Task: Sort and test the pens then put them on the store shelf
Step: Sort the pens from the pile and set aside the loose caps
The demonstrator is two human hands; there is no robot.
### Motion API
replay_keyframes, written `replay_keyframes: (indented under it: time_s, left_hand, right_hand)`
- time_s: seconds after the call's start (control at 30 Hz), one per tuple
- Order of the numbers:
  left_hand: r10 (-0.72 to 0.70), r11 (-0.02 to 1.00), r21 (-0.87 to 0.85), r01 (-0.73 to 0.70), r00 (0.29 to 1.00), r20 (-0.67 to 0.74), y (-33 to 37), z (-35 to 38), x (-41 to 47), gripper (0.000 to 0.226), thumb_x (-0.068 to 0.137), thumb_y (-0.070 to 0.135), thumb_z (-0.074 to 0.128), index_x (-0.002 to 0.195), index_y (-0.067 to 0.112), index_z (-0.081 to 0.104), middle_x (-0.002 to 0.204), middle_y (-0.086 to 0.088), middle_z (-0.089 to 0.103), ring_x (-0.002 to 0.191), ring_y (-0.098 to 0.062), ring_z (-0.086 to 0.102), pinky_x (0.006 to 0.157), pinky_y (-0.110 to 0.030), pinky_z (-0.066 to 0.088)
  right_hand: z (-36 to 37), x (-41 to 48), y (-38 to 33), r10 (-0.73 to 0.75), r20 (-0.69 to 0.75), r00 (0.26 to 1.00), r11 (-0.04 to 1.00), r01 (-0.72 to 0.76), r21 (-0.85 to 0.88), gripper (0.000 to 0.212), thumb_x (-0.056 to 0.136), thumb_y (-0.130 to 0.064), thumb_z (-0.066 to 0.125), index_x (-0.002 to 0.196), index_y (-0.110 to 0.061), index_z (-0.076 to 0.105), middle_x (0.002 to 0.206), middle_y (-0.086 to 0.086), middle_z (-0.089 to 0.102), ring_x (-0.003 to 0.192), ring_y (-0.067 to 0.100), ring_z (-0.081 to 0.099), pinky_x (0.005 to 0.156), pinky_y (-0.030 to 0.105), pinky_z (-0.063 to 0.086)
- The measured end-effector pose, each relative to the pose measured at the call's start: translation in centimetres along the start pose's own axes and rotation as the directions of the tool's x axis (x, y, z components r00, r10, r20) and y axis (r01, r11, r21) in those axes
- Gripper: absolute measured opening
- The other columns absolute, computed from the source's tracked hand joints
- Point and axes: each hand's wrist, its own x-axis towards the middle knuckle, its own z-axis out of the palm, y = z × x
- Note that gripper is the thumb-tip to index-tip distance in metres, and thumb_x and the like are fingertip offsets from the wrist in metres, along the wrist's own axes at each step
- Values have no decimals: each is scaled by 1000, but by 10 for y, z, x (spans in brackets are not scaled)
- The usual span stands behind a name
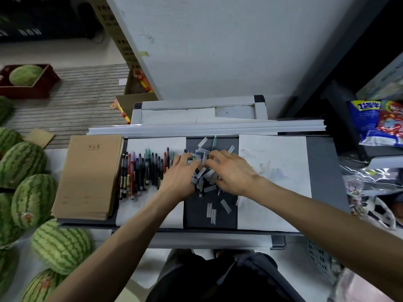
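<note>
Grey desk (322,171), white paper (272,210) | we see slim pens (141,171) rowed, clear caps (209,174) heaped | left grip (180,173), right grip (232,171) curled among caps, hold unclear.

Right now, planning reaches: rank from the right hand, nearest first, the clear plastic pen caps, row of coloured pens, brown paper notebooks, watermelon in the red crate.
1. Clear plastic pen caps: under the right hand.
2. Row of coloured pens: left, beyond the left hand.
3. Brown paper notebooks: farther left.
4. Watermelon in the red crate: far upper left.
</note>
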Motion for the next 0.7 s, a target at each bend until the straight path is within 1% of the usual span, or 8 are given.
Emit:
replay_keyframes:
  time_s: [0.07, 0.2, 0.27, 0.33, 0.43, 0.5, 0.6, 0.7]
  left_hand:
    - [8, 1000, -16, -8, 1000, -9, -4, 3, 3, 42, 83, 8, 62, 121, 25, 58, 146, 0, 36, 140, -26, 29, 83, -49, 58]
    - [56, 997, -43, -56, 998, -23, -8, 6, 9, 36, 85, 6, 62, 119, 19, 64, 132, -3, 42, 131, -26, 33, 91, -48, 56]
    - [66, 996, -63, -66, 998, -7, -8, 7, 11, 34, 86, 5, 62, 118, 17, 66, 131, -5, 43, 130, -27, 34, 96, -45, 53]
    - [72, 994, -84, -73, 997, -8, -10, 7, 12, 28, 87, 9, 63, 112, 19, 68, 126, -5, 45, 126, -27, 37, 97, -42, 51]
    - [76, 982, -176, -75, 997, -1, -15, 5, 13, 20, 84, 16, 68, 103, 20, 73, 117, -4, 48, 118, -27, 45, 96, -39, 49]
    - [76, 972, -224, -74, 997, -1, -18, 3, 12, 19, 83, 20, 72, 101, 19, 74, 116, -3, 49, 114, -24, 49, 95, -37, 49]
    - [91, 972, -219, -90, 996, -7, -22, 3, 11, 22, 82, 22, 76, 103, 19, 73, 113, -3, 51, 111, -21, 50, 91, -31, 46]
    - [113, 975, -191, -111, 994, 0, -26, 3, 10, 22, 81, 27, 76, 101, 22, 70, 105, -2, 55, 110, -23, 52, 83, -27, 41]
  right_hand:
    - [2, 5, -9, 41, 13, 999, 999, -41, 6, 53, 87, -32, 71, 136, -25, 51, 135, 3, 48, 120, 27, 52, 84, 43, 53]
    - [8, 12, -17, 84, 20, 996, 992, -86, 93, 49, 93, -25, 65, 139, -18, 50, 134, 8, 49, 126, 29, 46, 76, 46, 57]
    - [11, 13, -18, 94, 38, 995, 988, -98, 120, 51, 93, -23, 64, 142, -17, 48, 135, 9, 49, 128, 30, 45, 80, 49, 58]
    - [12, 14, -19, 108, 54, 993, 985, -114, 132, 52, 93, -21, 64, 143, -18, 48, 137, 8, 49, 129, 29, 44, 85, 50, 57]
    - [13, 17, -19, 111, 76, 991, 982, -121, 144, 49, 92, -18, 64, 140, -19, 52, 135, 7, 49, 128, 29, 45, 89, 50, 56]
    - [14, 18, -21, 109, 89, 990, 980, -121, 157, 50, 90, -15, 65, 138, -19, 53, 133, 7, 50, 127, 29, 46, 89, 50, 55]
    - [14, 21, -23, 112, 103, 988, 980, -127, 153, 48, 89, -12, 65, 136, -19, 56, 133, 5, 50, 127, 28, 47, 88, 47, 55]
    - [14, 22, -24, 113, 93, 989, 981, -126, 148, 42, 87, -9, 65, 128, -16, 59, 129, 5, 51, 122, 29, 51, 84, 46, 56]
